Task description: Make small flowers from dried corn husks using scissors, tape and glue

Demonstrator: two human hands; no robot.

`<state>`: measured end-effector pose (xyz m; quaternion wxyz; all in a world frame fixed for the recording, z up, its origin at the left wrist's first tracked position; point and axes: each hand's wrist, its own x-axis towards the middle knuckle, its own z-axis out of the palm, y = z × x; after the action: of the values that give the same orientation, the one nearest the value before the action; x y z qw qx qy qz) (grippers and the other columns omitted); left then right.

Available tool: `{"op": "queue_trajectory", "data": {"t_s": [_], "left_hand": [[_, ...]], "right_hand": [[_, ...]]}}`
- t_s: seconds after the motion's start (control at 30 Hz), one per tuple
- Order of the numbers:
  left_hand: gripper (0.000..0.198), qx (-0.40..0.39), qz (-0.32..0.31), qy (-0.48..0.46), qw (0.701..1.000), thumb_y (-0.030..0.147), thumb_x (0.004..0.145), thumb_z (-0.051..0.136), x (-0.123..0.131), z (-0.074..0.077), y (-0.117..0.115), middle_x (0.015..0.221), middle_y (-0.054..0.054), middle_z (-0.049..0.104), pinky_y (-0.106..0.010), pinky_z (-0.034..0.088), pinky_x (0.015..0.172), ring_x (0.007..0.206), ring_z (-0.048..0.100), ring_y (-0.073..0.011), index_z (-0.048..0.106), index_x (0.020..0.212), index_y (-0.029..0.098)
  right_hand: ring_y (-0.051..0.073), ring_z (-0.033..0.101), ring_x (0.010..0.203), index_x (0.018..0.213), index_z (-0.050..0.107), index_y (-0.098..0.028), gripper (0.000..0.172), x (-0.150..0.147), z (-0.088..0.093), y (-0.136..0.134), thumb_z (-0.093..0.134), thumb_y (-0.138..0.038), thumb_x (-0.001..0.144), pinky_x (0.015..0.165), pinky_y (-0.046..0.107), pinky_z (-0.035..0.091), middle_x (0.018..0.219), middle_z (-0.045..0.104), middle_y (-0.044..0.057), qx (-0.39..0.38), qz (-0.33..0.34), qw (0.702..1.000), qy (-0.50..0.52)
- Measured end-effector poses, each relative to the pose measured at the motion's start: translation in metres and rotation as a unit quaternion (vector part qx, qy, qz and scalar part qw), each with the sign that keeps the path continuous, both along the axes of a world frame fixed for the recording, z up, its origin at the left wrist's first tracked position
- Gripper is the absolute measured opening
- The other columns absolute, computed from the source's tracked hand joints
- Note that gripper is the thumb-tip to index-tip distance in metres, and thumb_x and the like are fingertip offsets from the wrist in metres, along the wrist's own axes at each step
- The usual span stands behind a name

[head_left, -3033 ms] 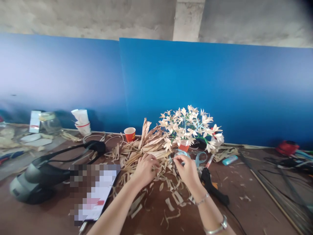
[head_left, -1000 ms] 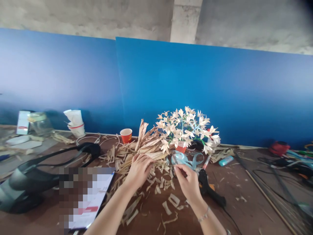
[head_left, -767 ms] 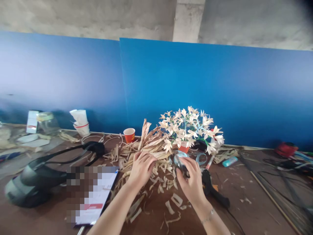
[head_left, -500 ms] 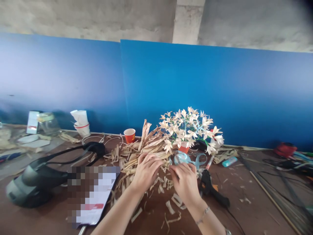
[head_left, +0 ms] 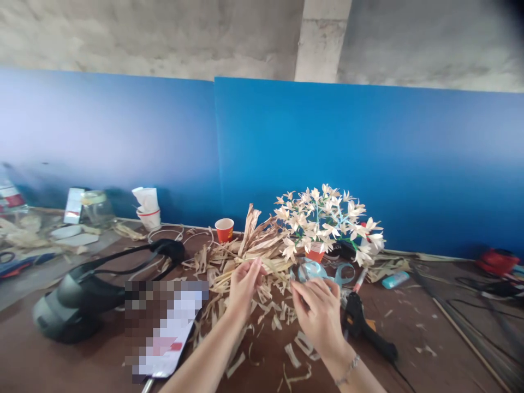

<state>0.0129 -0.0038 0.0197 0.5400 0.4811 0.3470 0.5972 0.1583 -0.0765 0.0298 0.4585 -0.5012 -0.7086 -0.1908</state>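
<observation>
Over the heap of dried corn husks (head_left: pixel 262 240) is my left hand (head_left: pixel 244 284), its thumb and fingers closed in a pinch. Whatever it may hold is too small to make out. To the right, my right hand (head_left: pixel 319 303) has curled, closed fingers, and I cannot see what lies between them. The two hands are apart. Beneath them, small cut husk pieces (head_left: pixel 278 316) are scattered on the brown table (head_left: pixel 254 376). Just beyond my right hand, many pale husk flowers (head_left: pixel 327 218) on green stems stand in a red paper cup (head_left: pixel 314 252).
A black glue gun (head_left: pixel 368 333) lies right of my right hand, near a turquoise object (head_left: pixel 395 280) and clear blue tape (head_left: pixel 344 274). On the left are a phone (head_left: pixel 176 327) and a black-and-grey headset (head_left: pixel 69 311). Another red cup (head_left: pixel 225 231) stands behind the husks.
My left hand has turned upright, from palm-down with fingers spread forward to a pinch. The gap between my hands has widened. The whole view has shifted slightly.
</observation>
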Motion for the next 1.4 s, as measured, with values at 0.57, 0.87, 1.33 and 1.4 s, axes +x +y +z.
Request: {"op": "queue_trajectory", "data": {"t_s": [0.57, 0.87, 1.33, 1.4], "left_hand": [[0.028, -0.059, -0.141, -0.072, 0.986, 0.034, 0.060, 0.072, -0.013, 0.024, -0.006, 0.044, 0.007, 0.048, -0.014, 0.028, 0.034, 0.033, 0.038, -0.0025, 0.053, 0.066, 0.015], [0.030, 0.006, -0.086, 0.010, 0.996, 0.038, 0.060, 0.071, -0.012, 0.028, -0.012, 0.044, 0.007, 0.049, -0.016, 0.033, 0.036, 0.035, 0.042, -0.0049, 0.052, 0.063, 0.015], [0.019, 0.131, 0.006, 0.141, 0.981, 0.030, 0.070, 0.062, -0.010, 0.033, -0.023, 0.050, 0.003, 0.052, -0.019, 0.037, 0.043, 0.043, 0.047, -0.0083, 0.055, 0.060, 0.016], [0.016, 0.174, 0.047, 0.172, 0.969, 0.027, 0.072, 0.061, -0.007, 0.033, -0.026, 0.053, 0.002, 0.055, -0.019, 0.038, 0.047, 0.048, 0.049, -0.0094, 0.058, 0.060, 0.017]], "right_hand": [[0.011, 0.048, 0.055, 0.077, 0.067, -0.014, 0.023, -0.032, 0.042, 0.017, 0.055, -0.034, 0.075, 0.051, 0.021, 0.038, 0.063, 0.061, 0.002, -0.348, 0.194, 0.850, 0.345], [0.005, 0.026, 0.042, 0.056, 0.061, -0.013, 0.018, -0.034, 0.044, 0.018, 0.055, -0.025, 0.068, 0.037, 0.018, 0.019, 0.045, 0.041, -0.005, -0.365, 0.166, 0.829, 0.390], [0.010, 0.046, 0.047, 0.056, 0.057, -0.016, 0.013, -0.035, 0.041, 0.013, 0.052, -0.021, 0.067, 0.046, 0.021, 0.036, 0.051, 0.055, -0.001, -0.266, 0.074, 0.918, 0.283], [0.014, 0.052, 0.055, 0.056, 0.056, -0.017, 0.010, -0.040, 0.041, 0.011, 0.054, -0.019, 0.065, 0.052, 0.023, 0.040, 0.056, 0.059, 0.001, -0.191, 0.027, 0.955, 0.226]]}}
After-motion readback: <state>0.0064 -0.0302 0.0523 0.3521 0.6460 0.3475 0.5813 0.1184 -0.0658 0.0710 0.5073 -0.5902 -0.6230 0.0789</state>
